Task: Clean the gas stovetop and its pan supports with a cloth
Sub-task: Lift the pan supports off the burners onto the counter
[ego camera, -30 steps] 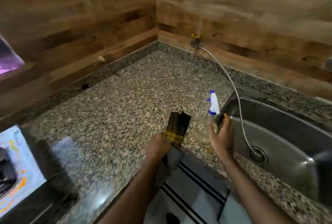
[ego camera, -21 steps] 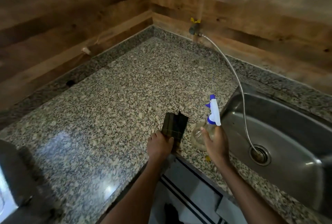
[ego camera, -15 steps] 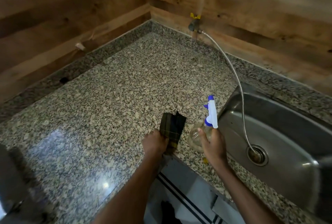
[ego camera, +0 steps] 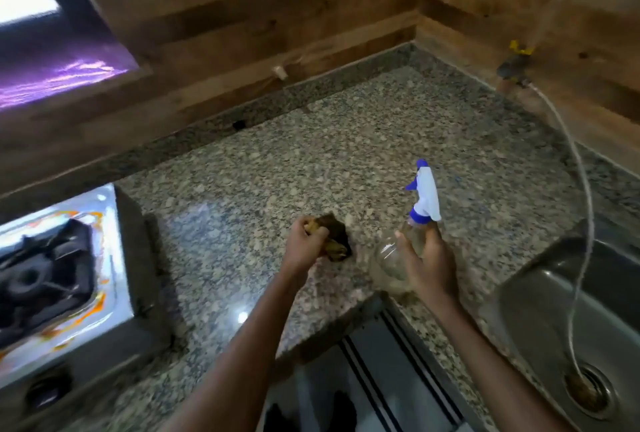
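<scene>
Left hand [ego camera: 304, 244]: grip is closing around a bunched dark cloth [ego camera: 334, 236], fingers curling over it, just above the granite surface [ego camera: 346, 154].
Right hand [ego camera: 427, 263]: grip is wrapping around the neck of a clear spray bottle [ego camera: 408, 244], holding it upright near the front edge of the surface; the white and blue nozzle is pointing away from the person.
Cloth: is sitting crumpled in the left hand, near the bottle.
Gas stovetop [ego camera: 104, 258]: is standing at the left end of the surface, well apart from both hands, its steel top showing orange stains.
Pan support [ego camera: 41, 275]: black, is resting over the burner.
Sink [ego camera: 540, 310]: steel, is lying at the right, with a thin hose [ego camera: 581, 189] running from the wall tap [ego camera: 516, 68] down to its drain.
</scene>
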Motion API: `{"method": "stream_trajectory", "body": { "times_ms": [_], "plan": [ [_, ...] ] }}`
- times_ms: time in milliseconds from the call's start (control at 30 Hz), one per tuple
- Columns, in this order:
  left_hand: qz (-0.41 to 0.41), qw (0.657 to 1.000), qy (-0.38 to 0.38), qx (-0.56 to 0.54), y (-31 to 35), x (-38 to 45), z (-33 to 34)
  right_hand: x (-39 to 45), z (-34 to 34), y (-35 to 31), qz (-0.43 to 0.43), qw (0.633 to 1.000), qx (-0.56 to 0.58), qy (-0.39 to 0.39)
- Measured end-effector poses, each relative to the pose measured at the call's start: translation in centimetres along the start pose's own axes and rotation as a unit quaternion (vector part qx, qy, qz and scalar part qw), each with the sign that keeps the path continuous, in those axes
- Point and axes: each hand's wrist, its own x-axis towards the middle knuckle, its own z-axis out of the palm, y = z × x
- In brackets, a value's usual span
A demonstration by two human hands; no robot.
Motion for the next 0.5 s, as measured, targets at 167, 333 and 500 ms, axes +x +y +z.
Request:
{"method": "stream_trajectory", "body": {
  "times_ms": [167, 333, 500],
  "plan": [
    [-0.016, 0.981, 0.134, -0.138, 1.5, 0.6, -7.9, 2.5, 7.2, -5.7, -0.047, 0.996, 0.023, -0.069],
    [-0.054, 0.944, 0.274, -0.173, -3.8, 0.9, -12.7, 2.7, 13.9, -9.0, -0.105, 0.986, 0.016, -0.128],
    [-0.133, 0.946, 0.296, -0.007, -10.5, -1.5, -13.6, 1.4, 17.6, -9.7, -0.145, 0.974, -0.019, -0.172]
  ]
}}
